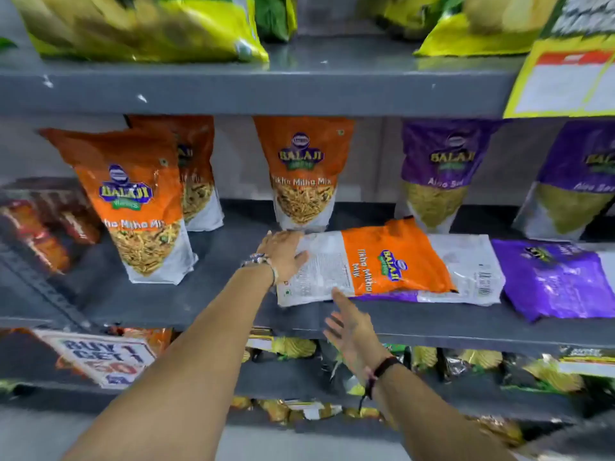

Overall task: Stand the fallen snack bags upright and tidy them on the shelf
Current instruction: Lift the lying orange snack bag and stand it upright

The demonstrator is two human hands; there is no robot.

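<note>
An orange and white snack bag [392, 264] lies flat on the grey middle shelf [206, 314], its back side up. My left hand [283, 252] rests on the bag's left end, fingers spread over the white part. My right hand [349, 327] hovers open at the shelf's front edge, its fingertips touching the bag's near edge. A purple bag [559, 277] lies flat to the right, with another purple and white bag partly under the orange one. Upright orange bags stand at the left [139, 207] and behind the fallen bag [303, 174].
Two upright purple bags [436, 174] stand at the back right. Yellow-green bags fill the shelf above [139, 24]. A yellow price tag [565, 81] hangs at the upper right. Dark red packs [40, 227] sit at far left. A "Buy 1 Get 1" sign [103, 357] and more bags lie below.
</note>
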